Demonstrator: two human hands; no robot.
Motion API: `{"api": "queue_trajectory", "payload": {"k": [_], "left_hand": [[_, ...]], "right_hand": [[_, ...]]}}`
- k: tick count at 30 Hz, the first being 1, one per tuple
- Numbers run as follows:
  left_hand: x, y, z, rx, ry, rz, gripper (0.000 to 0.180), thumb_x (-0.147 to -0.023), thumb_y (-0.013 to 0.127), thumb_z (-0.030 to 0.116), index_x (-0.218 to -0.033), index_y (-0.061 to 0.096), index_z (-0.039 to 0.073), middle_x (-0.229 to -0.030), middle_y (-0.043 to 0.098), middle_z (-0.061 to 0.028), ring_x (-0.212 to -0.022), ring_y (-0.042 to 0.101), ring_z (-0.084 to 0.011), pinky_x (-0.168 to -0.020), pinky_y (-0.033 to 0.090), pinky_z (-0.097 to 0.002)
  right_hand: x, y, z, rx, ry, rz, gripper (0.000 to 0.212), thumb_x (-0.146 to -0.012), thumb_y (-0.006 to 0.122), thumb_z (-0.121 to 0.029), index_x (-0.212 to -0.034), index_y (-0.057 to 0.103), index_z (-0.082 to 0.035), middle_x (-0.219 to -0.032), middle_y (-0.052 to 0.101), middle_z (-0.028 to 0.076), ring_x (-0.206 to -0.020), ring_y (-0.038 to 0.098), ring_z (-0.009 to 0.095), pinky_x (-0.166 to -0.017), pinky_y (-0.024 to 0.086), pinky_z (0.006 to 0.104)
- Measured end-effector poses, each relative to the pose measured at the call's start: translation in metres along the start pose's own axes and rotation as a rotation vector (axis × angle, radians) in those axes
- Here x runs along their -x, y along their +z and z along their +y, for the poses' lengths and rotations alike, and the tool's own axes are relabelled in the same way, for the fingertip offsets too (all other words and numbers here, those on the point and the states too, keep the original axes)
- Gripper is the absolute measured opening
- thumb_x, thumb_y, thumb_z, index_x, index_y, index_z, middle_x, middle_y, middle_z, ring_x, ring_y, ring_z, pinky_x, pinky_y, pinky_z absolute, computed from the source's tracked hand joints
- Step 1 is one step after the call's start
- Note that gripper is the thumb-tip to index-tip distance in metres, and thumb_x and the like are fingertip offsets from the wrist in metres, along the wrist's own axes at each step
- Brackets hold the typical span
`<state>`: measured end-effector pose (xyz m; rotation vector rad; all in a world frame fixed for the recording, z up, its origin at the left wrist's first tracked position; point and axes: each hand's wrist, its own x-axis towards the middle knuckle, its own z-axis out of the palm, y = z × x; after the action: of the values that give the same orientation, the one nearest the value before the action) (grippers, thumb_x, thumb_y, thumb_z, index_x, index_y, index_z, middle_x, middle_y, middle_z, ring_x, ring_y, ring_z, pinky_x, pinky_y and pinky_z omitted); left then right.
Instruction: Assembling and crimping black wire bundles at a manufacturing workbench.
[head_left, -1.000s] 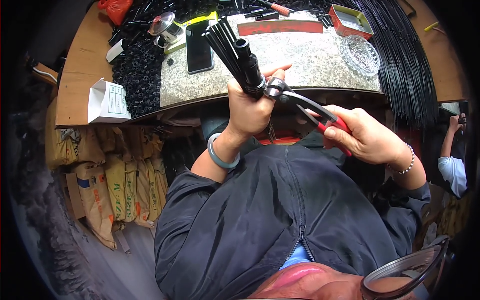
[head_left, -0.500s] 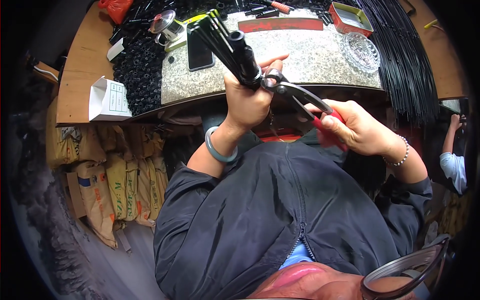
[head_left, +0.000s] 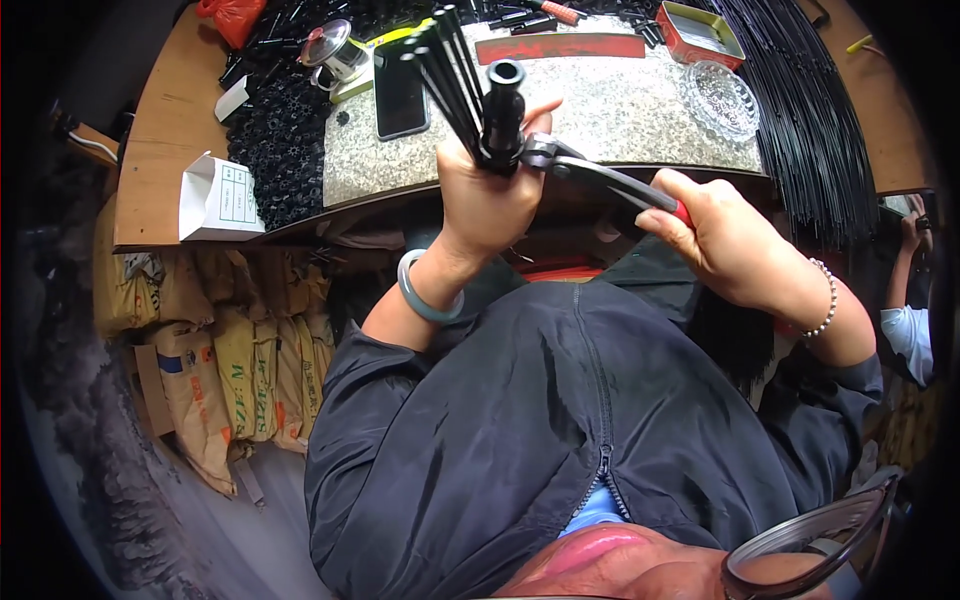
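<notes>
The left grip (head_left: 490, 205) is clenched around a black tube (head_left: 503, 115) and a fan of thin black rods (head_left: 455, 85), over the near edge of the speckled slab (head_left: 600, 110). The tube stands nearly upright, its hollow mouth facing up, and the rods lean out to its left. The right grip (head_left: 730, 240), just off the slab's near edge toward the right, is wrapped around the handles of red-handled pliers (head_left: 600, 178). The pliers' head meets the foot of the tube beside the left fingers; what sits between the jaws cannot be made out.

On the slab's left part lies a dark phone (head_left: 400, 100); along its far part runs a red strip (head_left: 560, 48). A glass dish (head_left: 720, 105) rests at its right end, with a red tin (head_left: 700, 38) behind. Left of the slab, small black parts (head_left: 280, 160) are heaped on the wooden surface (head_left: 165, 130), beside a white box (head_left: 220, 200). Right of the slab, long black rods (head_left: 810, 130) hang over the surface's near edge.
</notes>
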<state>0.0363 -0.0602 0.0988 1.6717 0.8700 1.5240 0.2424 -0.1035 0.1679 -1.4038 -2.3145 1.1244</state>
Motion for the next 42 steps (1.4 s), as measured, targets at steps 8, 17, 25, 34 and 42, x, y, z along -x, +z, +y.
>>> {"api": "queue_trajectory", "payload": {"k": [8,17,25,34,42], "left_hand": [[-0.012,-0.036,0.008,0.671,-0.129,0.124,0.022,-0.090,0.051,0.005,-0.109,0.056,-0.005,-0.046,0.041,0.0030,-0.035,0.035,-0.0045,-0.035,0.032,-0.0211],[-0.001,-0.039,0.014,0.417,-0.101,0.193,0.023,-0.091,0.051,0.007,-0.110,0.055,-0.005,-0.050,0.040,0.0033,-0.036,0.034,-0.0042,-0.035,0.032,-0.0199],[0.020,-0.028,0.034,1.150,-0.058,0.216,0.029,-0.094,0.047,0.030,-0.101,0.057,0.004,-0.066,0.050,-0.0001,-0.059,0.052,-0.0101,-0.057,0.047,-0.0260],[0.087,0.009,-0.011,1.267,-1.264,-0.442,0.056,-0.087,0.048,0.050,-0.104,0.058,-0.003,-0.099,0.062,-0.0125,-0.093,0.060,-0.0231,-0.079,0.050,-0.0385],[-0.021,-0.157,-0.117,-1.196,0.106,0.038,0.036,-0.079,0.055,0.005,-0.115,0.054,0.002,-0.118,0.053,-0.0154,-0.109,0.049,-0.0328,-0.094,0.038,-0.0378]], "right_hand": [[-0.035,0.046,0.100,0.410,-0.053,0.413,0.038,-0.089,0.052,-0.020,-0.122,0.042,-0.004,-0.100,0.052,0.018,-0.086,0.054,0.033,-0.079,0.044,0.0393],[-0.048,0.072,0.088,0.665,-0.210,0.773,0.034,-0.078,0.064,-0.013,-0.110,0.055,-0.006,-0.103,0.054,0.011,-0.094,0.051,0.030,-0.082,0.039,0.0390],[0.015,0.142,0.070,-0.324,-0.219,0.133,0.053,-0.081,0.065,-0.029,-0.121,0.047,0.000,-0.110,0.055,0.014,-0.103,0.054,0.026,-0.090,0.042,0.0361],[0.012,0.089,0.045,-1.103,-0.844,0.837,0.039,-0.088,0.051,-0.047,-0.079,0.048,-0.009,-0.057,0.050,0.004,-0.054,0.048,0.017,-0.062,0.043,0.0340],[-0.031,0.147,0.096,-0.997,-0.139,0.581,0.013,-0.086,0.058,-0.002,-0.074,0.053,0.000,-0.071,0.062,0.008,-0.063,0.061,0.011,-0.057,0.052,0.0248]]}}
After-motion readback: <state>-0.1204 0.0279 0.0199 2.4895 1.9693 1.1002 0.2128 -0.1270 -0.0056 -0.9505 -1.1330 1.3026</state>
